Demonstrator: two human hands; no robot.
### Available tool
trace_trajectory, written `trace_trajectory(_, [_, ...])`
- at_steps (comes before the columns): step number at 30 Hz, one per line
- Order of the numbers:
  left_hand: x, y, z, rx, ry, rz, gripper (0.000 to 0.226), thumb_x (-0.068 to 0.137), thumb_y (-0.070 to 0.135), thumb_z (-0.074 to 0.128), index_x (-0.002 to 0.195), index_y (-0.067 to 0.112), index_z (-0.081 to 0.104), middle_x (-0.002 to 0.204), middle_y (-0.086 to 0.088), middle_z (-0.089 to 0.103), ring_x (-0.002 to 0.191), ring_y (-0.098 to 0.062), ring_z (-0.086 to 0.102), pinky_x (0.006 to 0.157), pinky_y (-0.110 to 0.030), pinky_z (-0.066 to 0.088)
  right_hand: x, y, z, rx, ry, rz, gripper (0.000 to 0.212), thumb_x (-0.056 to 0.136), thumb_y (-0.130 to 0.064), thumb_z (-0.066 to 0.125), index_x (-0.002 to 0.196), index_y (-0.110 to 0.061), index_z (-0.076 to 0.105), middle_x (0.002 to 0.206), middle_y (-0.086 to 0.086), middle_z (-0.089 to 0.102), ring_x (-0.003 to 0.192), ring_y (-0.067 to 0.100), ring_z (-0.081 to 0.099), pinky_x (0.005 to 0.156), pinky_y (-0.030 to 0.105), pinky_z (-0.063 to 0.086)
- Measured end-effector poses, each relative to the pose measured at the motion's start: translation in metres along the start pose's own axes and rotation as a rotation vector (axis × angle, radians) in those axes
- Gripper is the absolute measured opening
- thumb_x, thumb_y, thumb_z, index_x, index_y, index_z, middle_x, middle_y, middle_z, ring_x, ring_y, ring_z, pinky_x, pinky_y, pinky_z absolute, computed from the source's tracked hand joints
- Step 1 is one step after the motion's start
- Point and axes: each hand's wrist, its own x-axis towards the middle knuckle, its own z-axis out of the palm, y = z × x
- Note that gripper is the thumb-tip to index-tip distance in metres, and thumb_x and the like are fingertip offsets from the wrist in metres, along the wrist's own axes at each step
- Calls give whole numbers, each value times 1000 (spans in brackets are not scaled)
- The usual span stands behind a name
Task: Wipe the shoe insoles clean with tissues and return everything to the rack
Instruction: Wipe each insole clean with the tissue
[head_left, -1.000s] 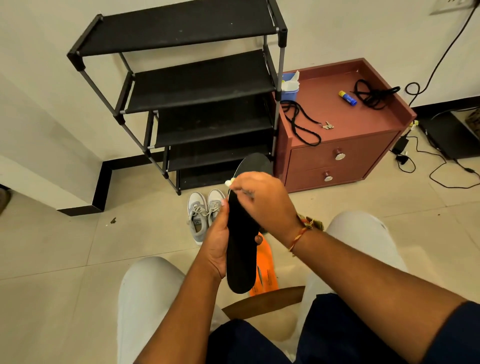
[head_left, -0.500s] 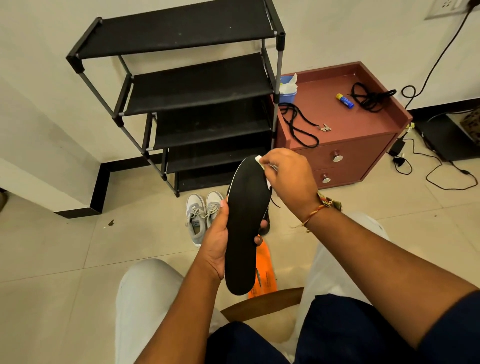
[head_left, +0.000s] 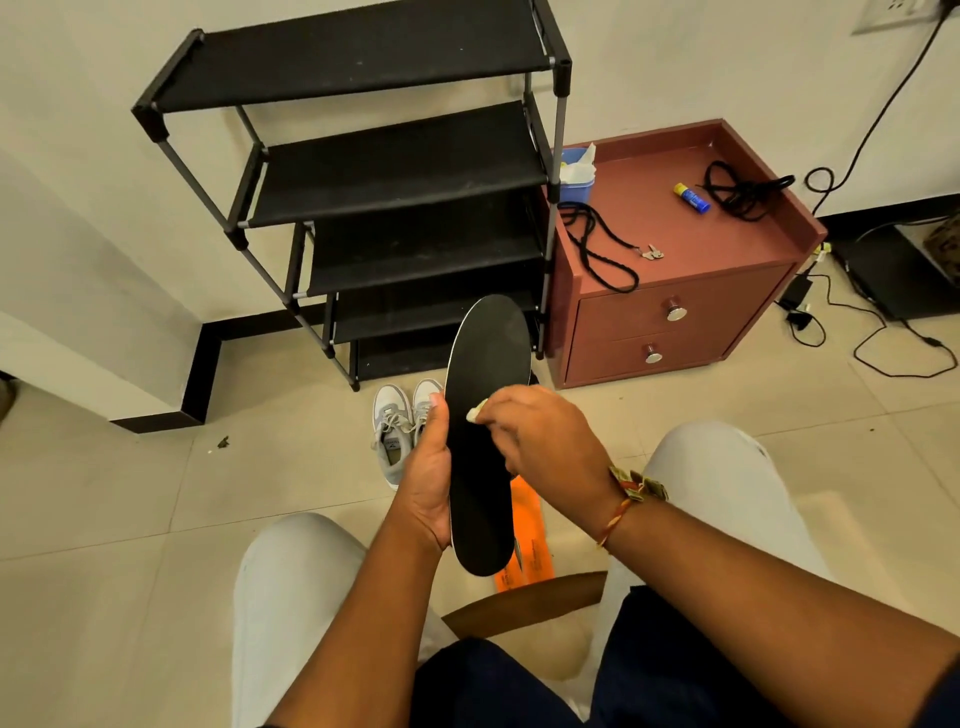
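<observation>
the right hand (head_left: 540, 441) has slid from the tip of the insole (head_left: 480, 509) down to its middle, fingers pinching a tissue (head_left: 475, 414); the left hand (head_left: 426, 483) curls round the insole's edge, up over the floor; wiping is not done yet

Cream walls (head_left: 78, 208) met a beige tiled floor (head_left: 130, 493) along a black skirting board (head_left: 208, 358). A black tiered shoe rack (head_left: 395, 166) stood against the wall, just beside a reddish-brown two-drawer cabinet (head_left: 618, 317). A wall socket (head_left: 885, 15) sat high at the right. Light was soft and even.
</observation>
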Motion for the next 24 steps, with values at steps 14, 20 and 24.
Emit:
trace_trajectory(14, [-5, 2, 0, -7, -89, -155, 78, 94, 71, 41, 132, 7, 63, 110, -20, 61, 83, -25, 62, 74, -35, 45, 68, 29, -26, -19, 262, 157, 13, 89, -10, 67, 100, -13, 75, 98, 1, 72, 94, 15, 66, 86, 31, 55])
trace_trajectory(20, [-1, 1, -5, -22, -61, -117, 67, 97, 67, 36, 124, 16, 70, 113, -16, 67, 93, -28, 64, 79, -37, 43, 52, 4, -9, 78, 196, 90, 14, 87, -9, 68, 96, -13, 77, 98, -1, 73, 95, 12, 67, 86, 27, 54])
trace_trajectory(24, [2, 1, -5, -46, -4, -34, 60, 100, 60, 35, 98, 21, 81, 105, -13, 73, 96, -27, 71, 90, -40, 50, 36, -7, 1, 152, 90, 68, 14, 87, -10, 66, 94, -16, 76, 98, -4, 73, 93, 8, 66, 87, 26, 54])
